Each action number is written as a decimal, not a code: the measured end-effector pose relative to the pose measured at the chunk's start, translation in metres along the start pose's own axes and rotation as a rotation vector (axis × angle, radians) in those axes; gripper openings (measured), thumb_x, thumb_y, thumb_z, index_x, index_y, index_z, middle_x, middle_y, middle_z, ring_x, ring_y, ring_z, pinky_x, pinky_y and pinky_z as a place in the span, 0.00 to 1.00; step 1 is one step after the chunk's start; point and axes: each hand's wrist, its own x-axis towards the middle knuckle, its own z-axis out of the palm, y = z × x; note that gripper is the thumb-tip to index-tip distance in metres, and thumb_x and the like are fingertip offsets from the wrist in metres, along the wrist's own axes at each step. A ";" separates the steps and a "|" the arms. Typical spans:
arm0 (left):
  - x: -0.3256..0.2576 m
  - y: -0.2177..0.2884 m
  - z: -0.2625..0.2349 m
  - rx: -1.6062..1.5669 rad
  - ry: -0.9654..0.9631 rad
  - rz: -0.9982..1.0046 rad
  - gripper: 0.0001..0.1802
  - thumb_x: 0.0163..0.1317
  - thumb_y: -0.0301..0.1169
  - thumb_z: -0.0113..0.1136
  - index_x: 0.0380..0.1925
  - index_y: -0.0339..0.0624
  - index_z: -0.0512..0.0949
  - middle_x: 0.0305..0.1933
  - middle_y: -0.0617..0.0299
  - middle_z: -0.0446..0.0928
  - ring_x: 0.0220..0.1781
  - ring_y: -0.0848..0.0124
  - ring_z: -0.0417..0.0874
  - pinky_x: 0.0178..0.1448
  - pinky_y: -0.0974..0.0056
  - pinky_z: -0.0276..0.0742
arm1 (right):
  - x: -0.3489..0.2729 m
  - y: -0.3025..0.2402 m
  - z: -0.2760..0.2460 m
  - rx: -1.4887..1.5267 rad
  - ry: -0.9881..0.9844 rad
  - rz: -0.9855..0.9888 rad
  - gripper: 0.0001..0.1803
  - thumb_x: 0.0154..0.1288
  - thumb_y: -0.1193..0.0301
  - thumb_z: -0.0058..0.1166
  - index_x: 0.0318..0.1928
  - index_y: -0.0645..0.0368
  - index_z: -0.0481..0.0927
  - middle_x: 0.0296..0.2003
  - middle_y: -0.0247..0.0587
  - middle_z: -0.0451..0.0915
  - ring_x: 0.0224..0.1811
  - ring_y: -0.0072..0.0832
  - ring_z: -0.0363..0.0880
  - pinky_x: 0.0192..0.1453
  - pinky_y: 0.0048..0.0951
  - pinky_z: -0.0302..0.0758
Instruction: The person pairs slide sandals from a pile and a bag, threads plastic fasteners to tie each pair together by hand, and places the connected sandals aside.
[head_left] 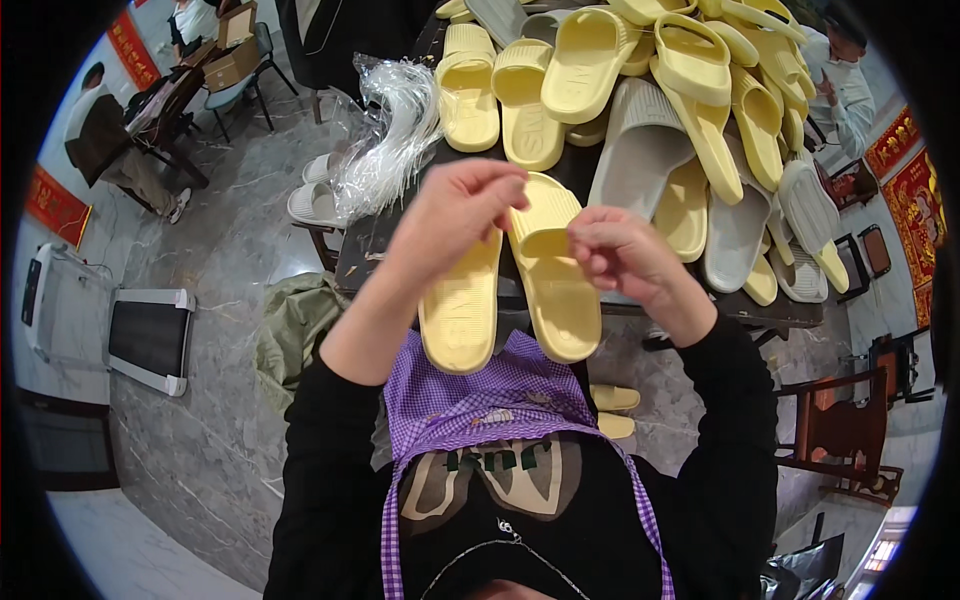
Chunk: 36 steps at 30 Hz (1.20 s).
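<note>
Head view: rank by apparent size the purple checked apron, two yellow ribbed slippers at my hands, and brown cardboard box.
1. Purple checked apron
2. Left yellow ribbed slipper and right yellow ribbed slipper: too alike to rank, partly hidden
3. Brown cardboard box

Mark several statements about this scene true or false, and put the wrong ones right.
1. A pair of yellow slippers lies side by side in front of the person. True.
2. Both hands lie flat with fingers spread. False: the left hand and the right hand both have bent fingers.
3. The heap beyond the pair mixes yellow and grey slippers. True.
4. The clear plastic bundle is right of the heap. False: the clear plastic bundle is to its left.
5. The person's apron is purple checked. True.
</note>
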 end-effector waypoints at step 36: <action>-0.071 -0.038 0.043 -0.854 -0.099 -0.537 0.07 0.61 0.21 0.43 0.38 0.34 0.70 0.23 0.62 0.69 0.16 0.82 0.59 0.17 0.78 0.55 | -0.016 0.018 -0.018 -0.702 0.011 -0.338 0.07 0.58 0.76 0.51 0.36 0.63 0.79 0.28 0.31 0.78 0.28 0.13 0.73 0.27 0.15 0.69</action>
